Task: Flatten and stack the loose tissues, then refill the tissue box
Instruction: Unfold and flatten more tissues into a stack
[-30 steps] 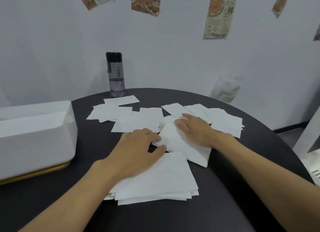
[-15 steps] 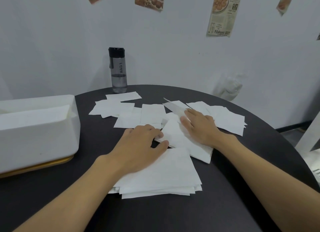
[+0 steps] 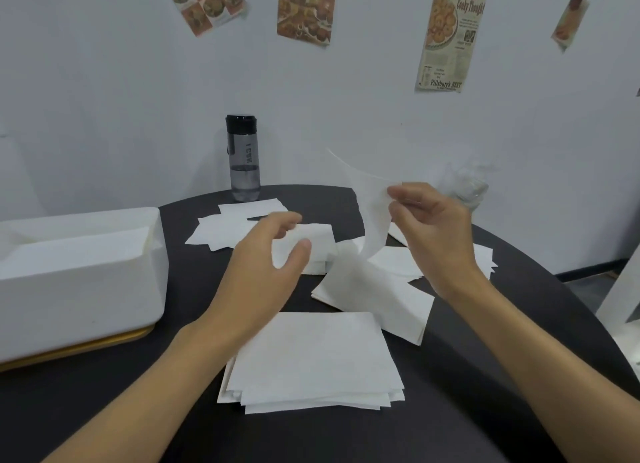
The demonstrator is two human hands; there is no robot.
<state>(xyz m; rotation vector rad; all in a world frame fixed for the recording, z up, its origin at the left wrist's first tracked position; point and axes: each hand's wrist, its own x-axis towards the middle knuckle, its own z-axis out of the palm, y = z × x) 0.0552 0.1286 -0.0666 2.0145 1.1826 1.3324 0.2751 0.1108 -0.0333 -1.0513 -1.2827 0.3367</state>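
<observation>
Two bare hands are raised over the dark round table (image 3: 450, 410) in the head view, the only one I have.

The right hand (image 3: 433, 234) pinches a single tissue (image 3: 372, 213) between thumb and curled fingertips, gripping it by its right edge. The sheet is off the table and curls upward against the wall (image 3: 104, 82), while its lower corner hangs down toward the paper below.

The left hand (image 3: 266, 265) hovers beside it, motion-blurred. Its fingers are loosely bent and its thumb stands apart, and I see nothing held in it.

Nearest to me lies the stack (image 3: 311, 358) of flattened tissues, roughly squared, with several edges stepping out at the front. Just beyond it to the right sits a second pile (image 3: 374, 300), turned at an angle, one corner close to the stack. I cannot tell whether the two touch.

Farther back the loose tissues (image 3: 225, 230) lie spread flat and overlapping across the tabletop, and more of them show behind the right wrist.

On the left the white tissue box (image 3: 79, 275) stands on a gold-coloured base, well apart from the stack, with its top open and white paper visible inside.

At the far rim of the table a dark bottle (image 3: 243, 158) stands upright, with a little liquid in the bottom. Food clippings (image 3: 450, 37) are stuck to the wall above.
</observation>
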